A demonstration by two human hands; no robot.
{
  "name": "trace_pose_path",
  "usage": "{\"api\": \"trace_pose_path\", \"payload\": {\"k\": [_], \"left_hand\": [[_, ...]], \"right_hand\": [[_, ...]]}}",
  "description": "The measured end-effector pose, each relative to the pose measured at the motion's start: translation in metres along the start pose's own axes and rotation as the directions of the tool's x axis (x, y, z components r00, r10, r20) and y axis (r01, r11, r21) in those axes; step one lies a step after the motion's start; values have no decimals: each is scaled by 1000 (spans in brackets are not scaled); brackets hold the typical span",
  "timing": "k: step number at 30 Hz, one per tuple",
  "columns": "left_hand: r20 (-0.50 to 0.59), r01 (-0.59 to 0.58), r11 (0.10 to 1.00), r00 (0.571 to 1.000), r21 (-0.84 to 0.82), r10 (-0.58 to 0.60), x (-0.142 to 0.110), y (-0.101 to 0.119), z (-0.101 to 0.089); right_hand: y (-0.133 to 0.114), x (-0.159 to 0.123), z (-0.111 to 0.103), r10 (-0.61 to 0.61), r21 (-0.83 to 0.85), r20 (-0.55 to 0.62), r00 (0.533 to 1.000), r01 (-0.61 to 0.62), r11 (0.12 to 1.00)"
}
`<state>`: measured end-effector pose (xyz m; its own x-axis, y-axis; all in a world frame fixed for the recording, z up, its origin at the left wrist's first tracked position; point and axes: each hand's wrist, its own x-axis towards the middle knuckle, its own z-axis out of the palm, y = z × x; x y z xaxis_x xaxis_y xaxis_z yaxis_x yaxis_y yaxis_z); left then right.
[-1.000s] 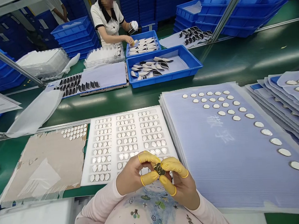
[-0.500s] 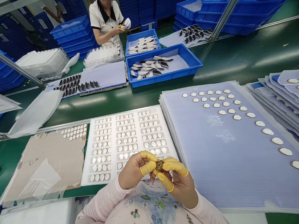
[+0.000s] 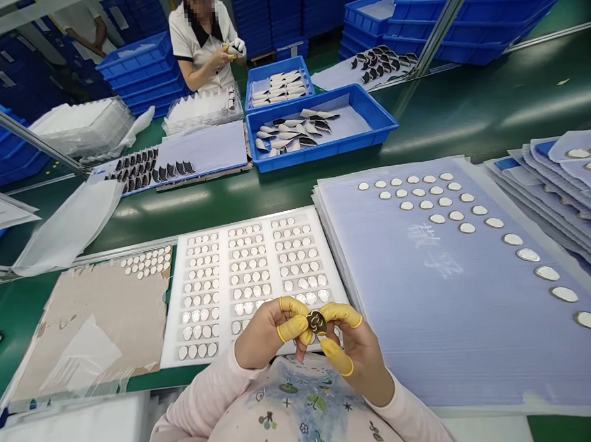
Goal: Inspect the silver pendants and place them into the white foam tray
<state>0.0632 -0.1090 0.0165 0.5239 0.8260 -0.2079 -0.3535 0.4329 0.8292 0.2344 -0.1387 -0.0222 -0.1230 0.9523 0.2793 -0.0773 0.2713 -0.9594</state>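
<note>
My left hand (image 3: 269, 330), in yellow finger cots, pinches a small round dark badge (image 3: 316, 322) with a gold letter-like design at its left edge. On the badge's other side is my right hand (image 3: 356, 344), also in yellow finger cots. Its forefinger reaches the badge's right edge, while its thumb hangs lower, apart from it. Whether fingers behind support the badge is hidden. Below and beyond my hands lies a white tray (image 3: 225, 285) with rows of small white-faced oval pieces (image 3: 198, 351).
A cardboard sheet (image 3: 105, 306) holding similar ovals lies left. At right, stacked translucent sheets (image 3: 395, 295) carry white ovals with dark rims. Across the green bench, a co-worker (image 3: 205, 46) handles a small piece behind blue trays (image 3: 321, 154) of curved black-and-white parts.
My right thumb has come away from the badge and dropped lower. The badge has turned, its lettered face now towards me. The co-worker's hands have moved from the tray to the chest.
</note>
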Motion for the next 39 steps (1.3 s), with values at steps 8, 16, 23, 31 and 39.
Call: {"api": "trace_pose_path", "payload": {"k": [8, 16, 23, 31, 39], "left_hand": [[-7, 26, 998, 1000, -51, -26, 0, -2, -1], [16, -24, 999, 1000, -37, 25, -1, -7, -3], [23, -29, 998, 999, -64, 31, -5, -11, -6], [7, -62, 998, 998, 25, 62, -3, -18, -19], [-332, -50, 922, 924, 384, 189, 22, -79, -63]], "right_hand": [[-11, 8, -4, 94, 177, 77, 993, -107, 978], [-1, 1, 4, 249, 272, 88, 964, -264, 925], [-9, 5, 8, 317, 283, 76, 945, -326, 902], [-16, 16, 7, 401, 215, 232, 886, -449, 867], [-24, 83, -27, 329, -872, 300, 896, 117, 475]]}}
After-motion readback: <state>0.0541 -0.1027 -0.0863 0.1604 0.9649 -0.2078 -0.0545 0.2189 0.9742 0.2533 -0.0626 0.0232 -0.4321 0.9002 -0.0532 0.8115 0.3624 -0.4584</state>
